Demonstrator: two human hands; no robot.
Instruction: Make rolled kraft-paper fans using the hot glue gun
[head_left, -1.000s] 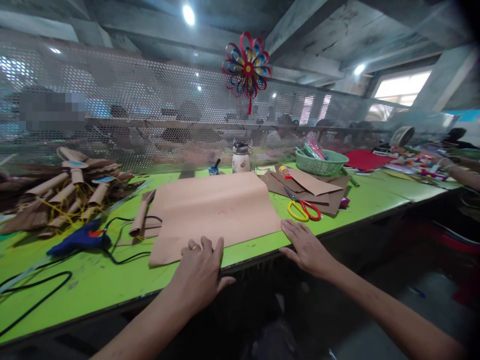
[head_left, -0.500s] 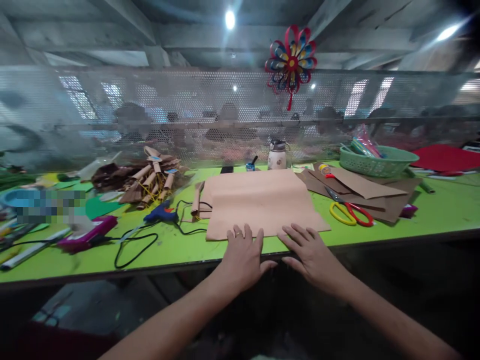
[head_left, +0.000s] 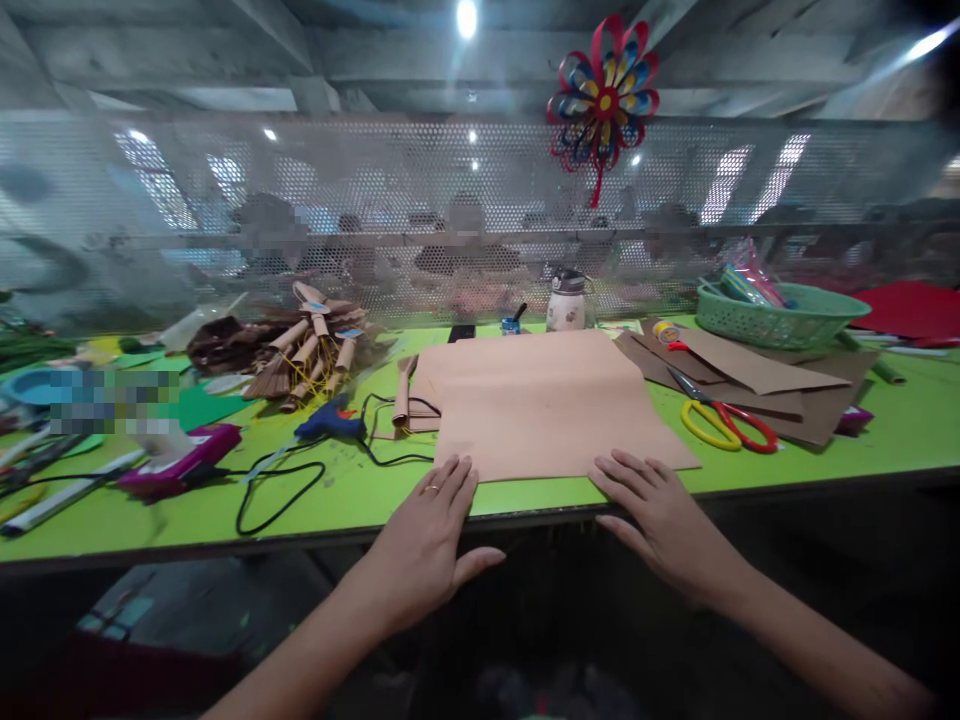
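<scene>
A large tan sheet of paper [head_left: 544, 405] lies on the green table [head_left: 360, 505], with a slight crease or bulge across its middle. My left hand [head_left: 431, 535] rests flat at the sheet's near left corner, fingers stretched out and thumb apart. At the near edge on the right, my right hand [head_left: 660, 520] lies with its fingertips on the paper and its thumb out. Both hands are open and hold nothing. Beside the sheet's left edge are a small paper roll [head_left: 403, 395] and folded paper pieces, partly covered by it.
Scissors [head_left: 724, 422] with yellow and red handles lie right of the sheet, near brown paper pieces [head_left: 814, 405]. A green basket [head_left: 787, 315] stands behind. To the left are a blue glue gun [head_left: 330, 422], its black cord and a purple box [head_left: 184, 465]. A bottle [head_left: 566, 305] stands at the back.
My hands have moved apart along the near edge, the left one to the sheet's left corner, the right one further right. The camera view has shifted slightly.
</scene>
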